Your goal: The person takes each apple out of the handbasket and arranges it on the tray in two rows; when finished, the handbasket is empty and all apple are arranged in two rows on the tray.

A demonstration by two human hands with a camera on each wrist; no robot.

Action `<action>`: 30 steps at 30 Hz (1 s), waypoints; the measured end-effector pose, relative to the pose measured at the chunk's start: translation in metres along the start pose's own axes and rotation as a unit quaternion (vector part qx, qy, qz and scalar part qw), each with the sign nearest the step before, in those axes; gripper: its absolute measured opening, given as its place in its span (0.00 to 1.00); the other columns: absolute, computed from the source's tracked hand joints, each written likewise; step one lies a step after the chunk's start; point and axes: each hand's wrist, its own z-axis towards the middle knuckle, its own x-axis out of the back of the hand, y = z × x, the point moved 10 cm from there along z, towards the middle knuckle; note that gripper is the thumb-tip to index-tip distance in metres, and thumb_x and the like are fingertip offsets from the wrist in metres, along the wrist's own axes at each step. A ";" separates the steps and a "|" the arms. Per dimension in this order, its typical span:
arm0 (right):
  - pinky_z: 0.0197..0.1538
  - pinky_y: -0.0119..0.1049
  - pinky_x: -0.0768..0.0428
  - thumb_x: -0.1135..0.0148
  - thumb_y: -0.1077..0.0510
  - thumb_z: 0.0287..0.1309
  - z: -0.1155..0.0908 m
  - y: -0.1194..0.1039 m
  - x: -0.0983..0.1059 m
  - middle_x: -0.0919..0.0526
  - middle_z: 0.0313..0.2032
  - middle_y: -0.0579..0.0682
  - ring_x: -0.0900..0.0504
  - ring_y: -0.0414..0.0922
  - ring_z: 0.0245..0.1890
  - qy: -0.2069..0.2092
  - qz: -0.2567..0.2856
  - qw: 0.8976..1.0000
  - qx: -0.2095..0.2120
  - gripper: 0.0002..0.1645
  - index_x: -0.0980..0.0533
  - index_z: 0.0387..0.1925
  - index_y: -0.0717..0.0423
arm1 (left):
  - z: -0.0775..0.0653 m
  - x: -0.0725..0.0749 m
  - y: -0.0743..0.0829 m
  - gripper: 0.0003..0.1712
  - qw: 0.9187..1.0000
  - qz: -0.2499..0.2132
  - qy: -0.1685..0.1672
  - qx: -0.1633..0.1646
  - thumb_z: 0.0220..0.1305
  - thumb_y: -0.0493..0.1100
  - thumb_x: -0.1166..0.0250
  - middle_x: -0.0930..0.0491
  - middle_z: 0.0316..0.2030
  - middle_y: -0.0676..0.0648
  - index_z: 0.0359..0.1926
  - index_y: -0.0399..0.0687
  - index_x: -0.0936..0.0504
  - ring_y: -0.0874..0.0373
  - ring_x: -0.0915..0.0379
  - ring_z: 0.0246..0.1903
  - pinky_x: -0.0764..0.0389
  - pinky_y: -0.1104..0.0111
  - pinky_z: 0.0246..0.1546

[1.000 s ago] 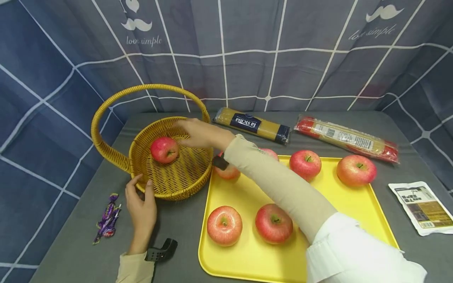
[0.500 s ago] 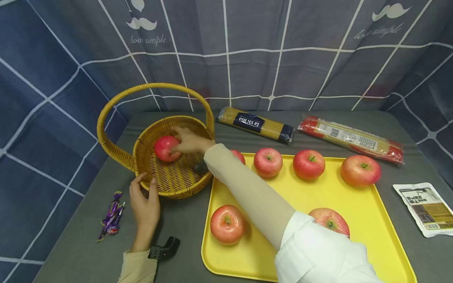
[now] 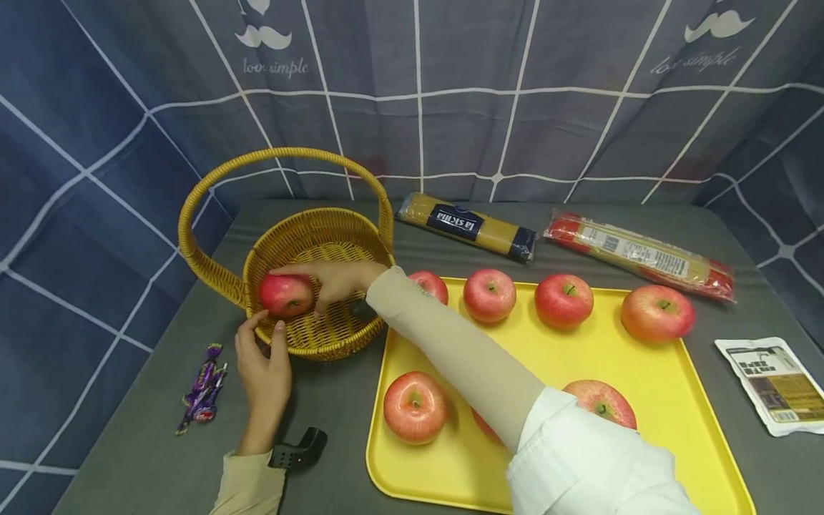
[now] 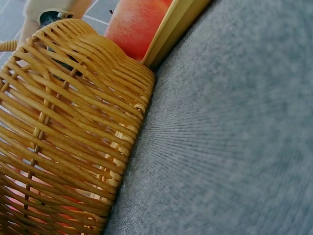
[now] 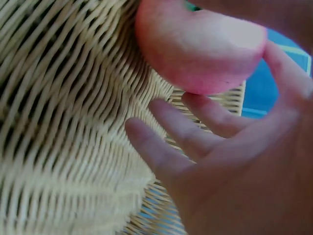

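Observation:
A yellow wicker basket (image 3: 322, 350) with a tall hoop handle stands on the grey surface at left. My left hand (image 3: 264, 379) holds its near rim; in the left wrist view the woven wall (image 4: 73, 112) fills the left side, and that hand is out of sight. Inside the basket, my right hand (image 3: 335, 279) holds a red apple (image 3: 286, 295) near the left wall, its forefinger along the far side and thumb at the right. Seen from the right wrist, the other fingers (image 5: 181, 127) spread below the apple (image 5: 200, 49), beside the wicker.
Right of the basket lies a yellow tray (image 3: 450, 472) bearing several apples (image 3: 415, 408), partly covered by my right arm. Two spaghetti packets, one blue-labelled (image 3: 463, 225) and one red (image 3: 637, 254), lie behind it. A white pouch (image 3: 772, 386) is far right; purple-wrapped candies (image 3: 204, 390) are left.
My right hand has closed round the apple in the basket and shifted it toward the near left wall, turning it. The left hand has stayed at the rim. The head view has shifted slightly.

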 end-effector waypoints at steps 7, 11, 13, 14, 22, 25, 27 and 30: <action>0.53 0.28 0.34 0.31 0.66 0.37 -0.003 -0.008 -0.001 0.33 0.58 0.49 0.32 0.41 0.52 0.024 -0.108 0.994 0.010 0.54 0.47 0.66 0.47 | 0.001 0.000 -0.001 0.20 1.000 0.001 0.001 -0.001 0.63 0.44 0.46 0.32 0.50 0.38 0.54 0.40 0.31 0.59 0.40 0.43 0.41 0.64 0.42; 0.52 0.30 0.32 0.30 0.55 0.40 -0.004 -0.009 0.001 0.32 0.56 0.49 0.31 0.41 0.51 0.052 -0.157 0.986 -0.005 0.49 0.44 0.64 0.45 | 0.001 0.000 -0.001 0.20 1.000 0.004 0.002 -0.003 0.63 0.44 0.46 0.32 0.50 0.38 0.54 0.40 0.31 0.59 0.40 0.43 0.42 0.65 0.41; 0.50 0.29 0.31 0.29 0.52 0.40 -0.004 -0.011 0.001 0.32 0.54 0.49 0.30 0.41 0.49 0.068 -0.175 0.982 -0.001 0.46 0.42 0.62 0.48 | 0.000 0.000 -0.001 0.20 1.000 0.002 0.001 -0.004 0.63 0.43 0.46 0.32 0.50 0.38 0.54 0.39 0.31 0.59 0.40 0.42 0.41 0.66 0.41; 0.49 0.28 0.30 0.29 0.51 0.40 -0.003 -0.012 0.002 0.31 0.52 0.48 0.30 0.40 0.49 0.075 -0.179 0.981 0.001 0.45 0.41 0.60 0.49 | 0.000 -0.001 -0.001 0.20 1.000 0.000 0.000 -0.005 0.63 0.43 0.46 0.32 0.50 0.38 0.54 0.38 0.31 0.59 0.40 0.42 0.42 0.65 0.41; 0.45 0.23 0.30 0.32 0.51 0.42 -0.004 -0.013 0.006 0.27 0.52 0.46 0.27 0.36 0.45 0.105 -0.132 0.985 0.027 0.45 0.41 0.63 0.50 | 0.000 -0.002 0.002 0.20 1.000 -0.006 -0.006 -0.008 0.63 0.44 0.46 0.33 0.51 0.36 0.54 0.38 0.31 0.52 0.39 0.45 0.41 0.60 0.43; 0.47 0.24 0.30 0.35 0.51 0.48 -0.006 -0.015 0.007 0.29 0.57 0.46 0.28 0.36 0.47 0.100 -0.093 0.990 0.039 0.46 0.45 0.67 0.43 | 0.001 -0.002 0.002 0.20 1.000 -0.004 -0.007 -0.009 0.63 0.44 0.47 0.33 0.51 0.35 0.54 0.38 0.31 0.52 0.39 0.45 0.42 0.59 0.43; 0.47 0.23 0.30 0.37 0.51 0.51 -0.007 -0.018 0.010 0.30 0.59 0.46 0.27 0.35 0.48 0.101 -0.067 0.992 0.047 0.43 0.45 0.67 0.41 | 0.001 -0.002 0.002 0.20 1.000 -0.004 -0.007 -0.008 0.63 0.44 0.47 0.33 0.51 0.36 0.54 0.39 0.31 0.51 0.39 0.46 0.41 0.58 0.44; 0.46 0.23 0.29 0.39 0.50 0.53 -0.010 -0.027 0.019 0.30 0.59 0.46 0.27 0.35 0.47 0.112 -0.050 0.991 0.061 0.40 0.42 0.66 0.41 | 0.002 0.000 0.001 0.21 1.000 -0.006 -0.008 -0.006 0.64 0.44 0.47 0.34 0.52 0.37 0.54 0.38 0.32 0.51 0.39 0.48 0.41 0.58 0.45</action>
